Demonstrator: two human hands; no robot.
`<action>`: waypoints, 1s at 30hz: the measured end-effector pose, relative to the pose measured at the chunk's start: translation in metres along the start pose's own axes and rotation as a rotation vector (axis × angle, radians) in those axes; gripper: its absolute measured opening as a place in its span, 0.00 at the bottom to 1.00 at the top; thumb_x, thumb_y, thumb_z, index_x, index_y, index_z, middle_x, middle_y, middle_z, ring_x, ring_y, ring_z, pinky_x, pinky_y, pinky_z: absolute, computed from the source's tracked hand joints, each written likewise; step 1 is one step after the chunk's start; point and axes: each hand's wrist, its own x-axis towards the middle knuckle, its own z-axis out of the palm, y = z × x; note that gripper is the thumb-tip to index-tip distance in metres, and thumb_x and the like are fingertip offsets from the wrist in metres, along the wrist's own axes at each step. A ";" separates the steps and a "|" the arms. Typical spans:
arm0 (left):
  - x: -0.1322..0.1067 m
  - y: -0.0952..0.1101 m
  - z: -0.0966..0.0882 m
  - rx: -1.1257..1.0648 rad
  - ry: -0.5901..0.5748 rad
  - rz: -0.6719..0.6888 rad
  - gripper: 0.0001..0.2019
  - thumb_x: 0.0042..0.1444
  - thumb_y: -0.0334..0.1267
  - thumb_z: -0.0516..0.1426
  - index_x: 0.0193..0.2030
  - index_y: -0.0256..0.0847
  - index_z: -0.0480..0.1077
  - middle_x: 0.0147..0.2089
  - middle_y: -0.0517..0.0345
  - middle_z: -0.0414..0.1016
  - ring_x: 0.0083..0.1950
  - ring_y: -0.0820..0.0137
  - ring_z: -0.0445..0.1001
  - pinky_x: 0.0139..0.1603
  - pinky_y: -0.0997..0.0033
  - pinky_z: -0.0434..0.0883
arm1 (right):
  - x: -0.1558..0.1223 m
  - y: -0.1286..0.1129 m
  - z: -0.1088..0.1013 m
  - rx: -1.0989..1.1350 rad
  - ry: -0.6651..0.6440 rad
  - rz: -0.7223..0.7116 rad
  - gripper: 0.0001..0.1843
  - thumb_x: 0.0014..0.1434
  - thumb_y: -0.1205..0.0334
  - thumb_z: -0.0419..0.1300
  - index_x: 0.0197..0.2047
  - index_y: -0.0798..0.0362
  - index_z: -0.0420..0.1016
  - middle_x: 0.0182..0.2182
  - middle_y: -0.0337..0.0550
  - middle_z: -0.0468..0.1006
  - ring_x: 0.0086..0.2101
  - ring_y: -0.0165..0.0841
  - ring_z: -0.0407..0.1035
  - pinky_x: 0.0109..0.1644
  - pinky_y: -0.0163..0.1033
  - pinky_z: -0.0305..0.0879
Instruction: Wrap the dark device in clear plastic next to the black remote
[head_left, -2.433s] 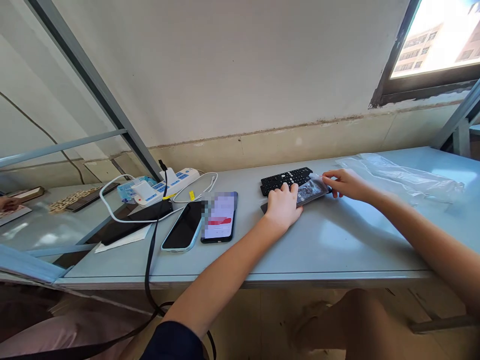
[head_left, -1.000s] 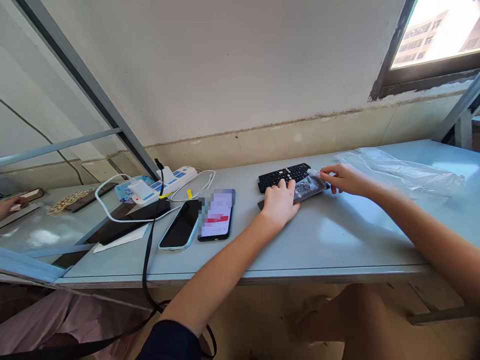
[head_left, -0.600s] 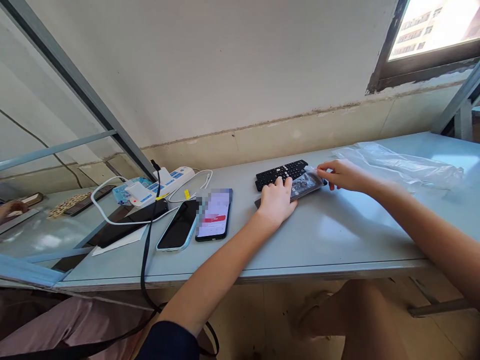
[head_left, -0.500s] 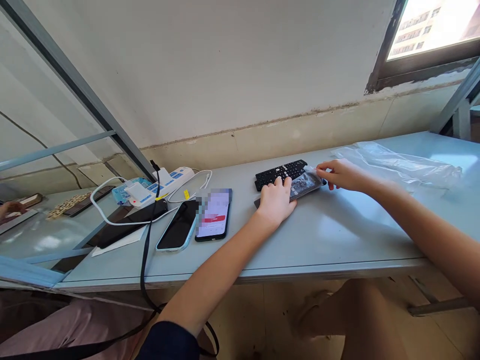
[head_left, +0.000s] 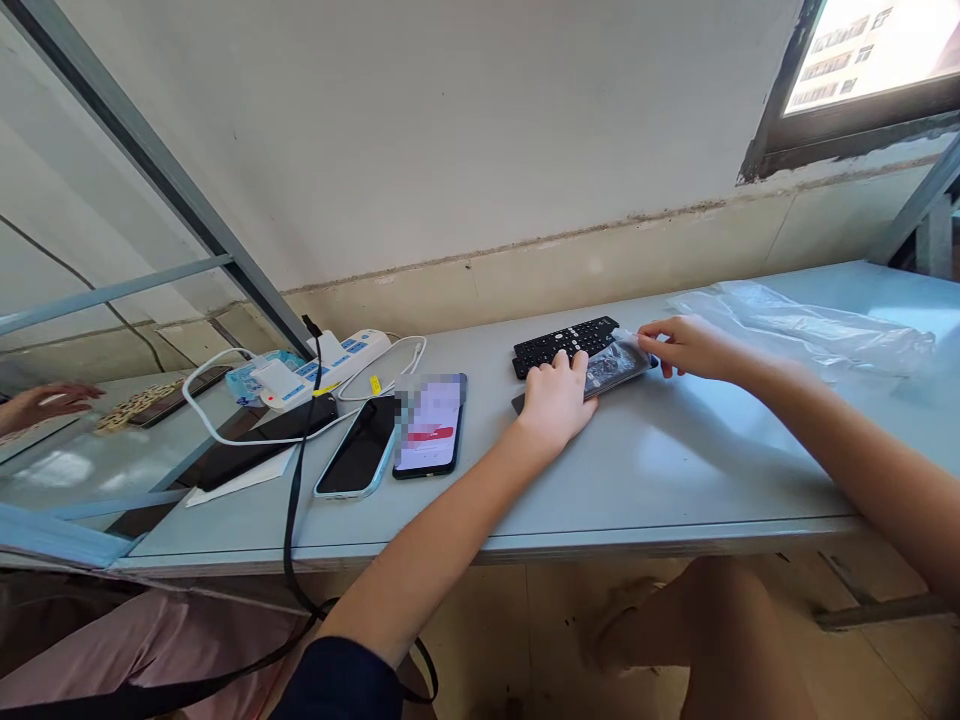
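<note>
My left hand (head_left: pixel 556 405) rests over a long, flat, dark piece in a clear plastic sleeve (head_left: pixel 619 366), its fingers bent over the top and the thumb by the near edge. At the sleeve's right end, my right hand (head_left: pixel 686 345) is closed, thumb and forefinger pinching the plastic. What exactly the wrapped piece is, I cannot make out, since my left hand covers part of it. Just behind it lies a black keyboard (head_left: pixel 562 342) with white markings, partly hidden by the sleeve and my left fingers.
Crumpled clear plastic (head_left: pixel 817 325) lies right. To the left are a lit phone (head_left: pixel 431 425), a dark-screened phone (head_left: pixel 356 450), a white power strip (head_left: pixel 352 355) with cables and a black strap (head_left: pixel 292 510). Another person's hand (head_left: pixel 52 405) is at far left, beyond the metal frame.
Both my hands keep nearly the same place on the sleeve; the view has shifted slightly. The other person's hand at far left has reached further into view.
</note>
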 end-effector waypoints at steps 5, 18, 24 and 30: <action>0.000 0.000 0.000 0.008 0.011 0.006 0.25 0.60 0.45 0.50 0.61 0.36 0.53 0.55 0.45 0.67 0.51 0.63 0.72 0.47 0.69 0.67 | -0.001 -0.004 0.000 -0.001 0.002 0.007 0.18 0.59 0.51 0.45 0.28 0.53 0.67 0.15 0.37 0.68 0.18 0.27 0.63 0.27 0.33 0.58; 0.001 0.001 0.001 0.023 -0.007 -0.002 0.26 0.60 0.45 0.49 0.62 0.36 0.52 0.58 0.44 0.65 0.51 0.63 0.72 0.49 0.69 0.67 | -0.006 -0.013 -0.005 -0.059 -0.001 0.066 0.16 0.60 0.55 0.47 0.27 0.53 0.67 0.16 0.36 0.68 0.20 0.27 0.63 0.29 0.33 0.57; 0.002 0.002 0.003 0.041 -0.012 0.006 0.26 0.61 0.45 0.48 0.63 0.35 0.51 0.56 0.44 0.65 0.51 0.62 0.72 0.48 0.68 0.67 | -0.005 -0.007 -0.004 -0.110 -0.002 0.017 0.17 0.60 0.54 0.46 0.26 0.53 0.67 0.16 0.36 0.69 0.19 0.26 0.61 0.28 0.34 0.54; 0.001 0.004 0.004 0.058 -0.013 -0.006 0.26 0.61 0.44 0.48 0.63 0.36 0.51 0.56 0.43 0.65 0.51 0.62 0.72 0.48 0.68 0.67 | -0.004 -0.001 -0.002 -0.133 0.026 -0.038 0.17 0.60 0.53 0.46 0.27 0.52 0.67 0.16 0.37 0.70 0.18 0.26 0.59 0.26 0.33 0.52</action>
